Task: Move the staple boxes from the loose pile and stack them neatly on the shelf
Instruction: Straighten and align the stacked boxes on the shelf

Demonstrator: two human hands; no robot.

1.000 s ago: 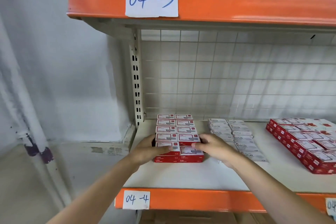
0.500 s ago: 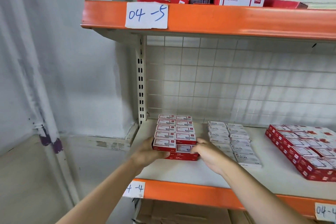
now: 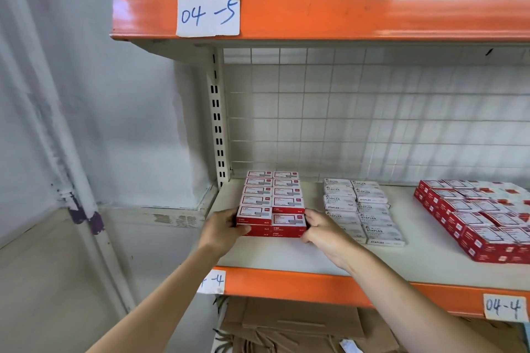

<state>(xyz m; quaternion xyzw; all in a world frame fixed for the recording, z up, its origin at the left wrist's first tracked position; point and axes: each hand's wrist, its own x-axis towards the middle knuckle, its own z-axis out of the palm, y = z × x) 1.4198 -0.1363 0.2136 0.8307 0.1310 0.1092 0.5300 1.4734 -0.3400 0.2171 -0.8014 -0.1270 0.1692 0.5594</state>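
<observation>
Both my bare arms reach forward and up, converging. My left hand [image 3: 222, 228] curls inward, thumb on top, fingers tucked under — pressing from the left. My right hand [image 3: 321, 228] mirrors it, fingers bent, wrist angled inward.

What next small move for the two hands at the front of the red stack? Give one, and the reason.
Probably press the front pair of red staple boxes straight back until flush with the rows behind. The left hand and right hand bracket that front pair, one on each side, and its right box sits a little lower and further forward than its left, so the stack's front edge isn't yet even.
</observation>
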